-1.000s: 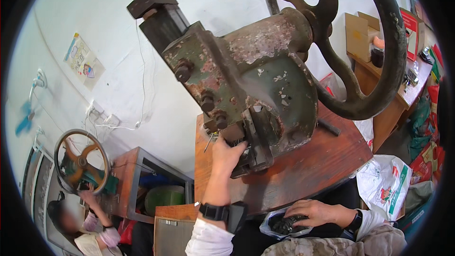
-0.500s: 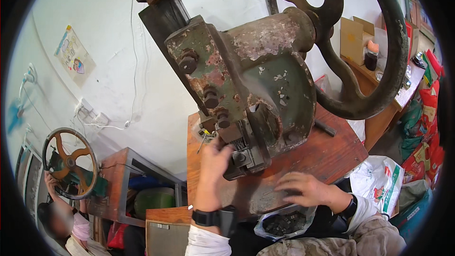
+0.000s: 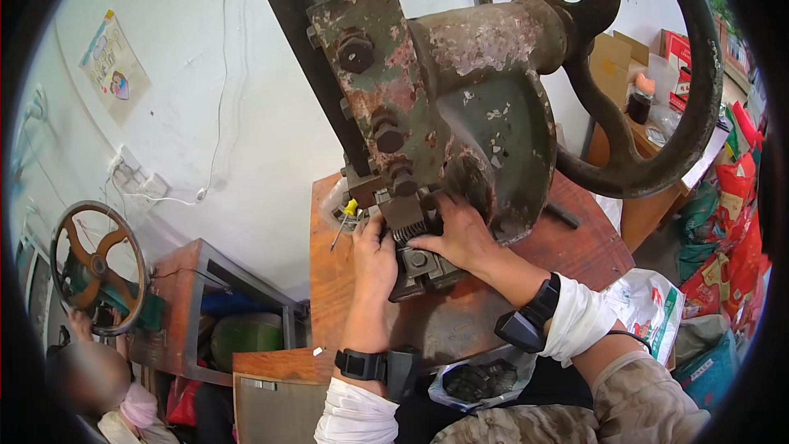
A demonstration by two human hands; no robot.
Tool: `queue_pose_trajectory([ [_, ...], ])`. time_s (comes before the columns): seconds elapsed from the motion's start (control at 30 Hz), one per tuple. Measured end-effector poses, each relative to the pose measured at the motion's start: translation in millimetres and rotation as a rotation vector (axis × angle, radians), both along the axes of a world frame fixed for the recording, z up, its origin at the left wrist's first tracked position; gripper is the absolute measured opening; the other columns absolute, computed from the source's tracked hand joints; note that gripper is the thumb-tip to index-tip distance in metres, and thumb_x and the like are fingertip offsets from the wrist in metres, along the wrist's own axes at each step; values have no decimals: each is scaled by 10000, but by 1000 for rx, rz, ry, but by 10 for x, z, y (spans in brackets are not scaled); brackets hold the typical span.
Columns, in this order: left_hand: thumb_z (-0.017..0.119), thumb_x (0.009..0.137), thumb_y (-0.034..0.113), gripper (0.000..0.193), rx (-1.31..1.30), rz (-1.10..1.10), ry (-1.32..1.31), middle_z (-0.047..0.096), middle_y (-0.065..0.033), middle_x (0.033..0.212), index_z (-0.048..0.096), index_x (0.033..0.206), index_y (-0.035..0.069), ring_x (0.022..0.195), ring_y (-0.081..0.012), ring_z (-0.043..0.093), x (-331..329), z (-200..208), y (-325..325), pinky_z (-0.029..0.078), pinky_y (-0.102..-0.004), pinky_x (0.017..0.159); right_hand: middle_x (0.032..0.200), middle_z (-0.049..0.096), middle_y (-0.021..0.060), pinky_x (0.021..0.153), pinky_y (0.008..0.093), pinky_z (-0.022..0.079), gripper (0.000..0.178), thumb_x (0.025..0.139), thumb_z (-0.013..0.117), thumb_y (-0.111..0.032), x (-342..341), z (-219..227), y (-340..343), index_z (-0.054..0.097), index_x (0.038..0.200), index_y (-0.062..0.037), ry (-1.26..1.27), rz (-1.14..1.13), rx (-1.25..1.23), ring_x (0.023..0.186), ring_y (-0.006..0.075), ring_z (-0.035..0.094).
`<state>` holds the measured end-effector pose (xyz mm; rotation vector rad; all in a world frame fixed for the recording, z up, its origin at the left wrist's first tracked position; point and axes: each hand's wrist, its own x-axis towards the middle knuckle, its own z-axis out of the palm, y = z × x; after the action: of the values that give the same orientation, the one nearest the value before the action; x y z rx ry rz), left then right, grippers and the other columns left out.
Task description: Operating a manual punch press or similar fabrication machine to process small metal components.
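Observation:
A heavy green manual press with worn paint fills the middle, its large handwheel rising at the upper right. Under its ram is a metal die block with a bolt and a ridged, spring-like part. My left hand is at the left side of this part, fingers drawn together with the tips at the metal. From the right, my right hand reaches in with thumb and fingers bent around the same spot. Whatever small piece the fingertips may hold is hidden.
On my lap lies a plastic bag of dark metal pieces. Beside the die, a small tray holds a yellow-handled screwdriver. A person works at another handwheel on the left. Colourful sacks crowd the right.
My right hand has moved from above the table edge up and left to the die. My left hand stays beside the die. The view has shifted slightly.

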<state>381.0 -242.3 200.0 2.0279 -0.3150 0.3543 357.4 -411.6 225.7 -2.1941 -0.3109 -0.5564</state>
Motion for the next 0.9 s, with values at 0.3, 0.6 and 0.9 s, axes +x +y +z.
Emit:
queue_pose_trajectory([
  [0.3,510,825,68,371,-185,56,-44,510,-224,1189,527,1190,6,1164,-390,420,60,-120,-50,354,-404,980,1170,511,202,890,433,435,679,619,777,-329,-59,-15,20,501,1157,-20,87,-18,15,1070,379,511],
  [0.6,510,817,6,308,-457,-76,26,516,-188,1147,575,1118,17,1097,-312,481,88,-118,-48,372,-367,945,1201,526,199,952,413,401,494,725,719,-244,18,-132,-150,572,1142,-23,-92,180,65,1131,364,491],
  [0.9,524,803,2,293,-73,-20,12,549,-157,1100,597,1085,27,1057,-300,490,45,-57,22,364,-362,943,1139,580,147,879,379,453,374,715,707,-156,-81,-128,-85,626,1064,-46,-173,142,81,1038,322,561],
])
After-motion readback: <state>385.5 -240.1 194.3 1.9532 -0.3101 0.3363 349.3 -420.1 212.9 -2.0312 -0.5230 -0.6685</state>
